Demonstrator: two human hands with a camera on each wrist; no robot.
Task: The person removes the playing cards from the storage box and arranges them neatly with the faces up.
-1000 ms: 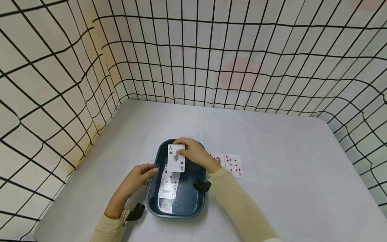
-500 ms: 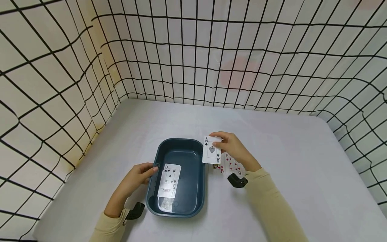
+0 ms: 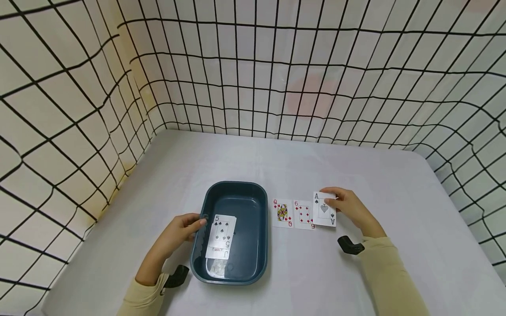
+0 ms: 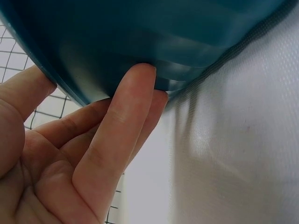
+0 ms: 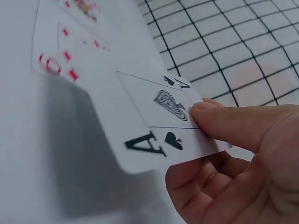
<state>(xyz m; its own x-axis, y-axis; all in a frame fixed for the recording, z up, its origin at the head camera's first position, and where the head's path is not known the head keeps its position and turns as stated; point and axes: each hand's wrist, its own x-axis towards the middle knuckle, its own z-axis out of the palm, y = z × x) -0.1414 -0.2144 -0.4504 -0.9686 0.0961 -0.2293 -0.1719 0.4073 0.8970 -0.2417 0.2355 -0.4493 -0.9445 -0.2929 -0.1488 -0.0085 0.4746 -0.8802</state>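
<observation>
My right hand [image 3: 350, 208] pinches an ace of spades [image 3: 324, 210] by its right side, thumb on the face and fingers beneath. In the right wrist view the ace [image 5: 154, 121] is tilted and casts a shadow on the white surface. It overlaps the right edge of the six of diamonds [image 3: 303, 215] in the head view. Left of that lies a queen of diamonds [image 3: 282, 213], face up. My left hand [image 3: 179, 232] grips the left rim of a dark blue plastic tray [image 3: 262, 245]; the left wrist view has its fingers [image 4: 126, 102] against the tray's outer wall.
Inside the tray, a five of spades [image 3: 222, 230] partly covers a jack [image 3: 217, 254]. A white cloth [image 3: 316, 272] covers the table. Black netting [image 3: 253, 74] before white walls encloses the back and sides. Each wrist bears a black device, such as the right one [image 3: 350, 245].
My right hand has carried the ace of spades from above the tray rightward, past the queen, to the right side of the six. The left hand stays on the tray's rim.
</observation>
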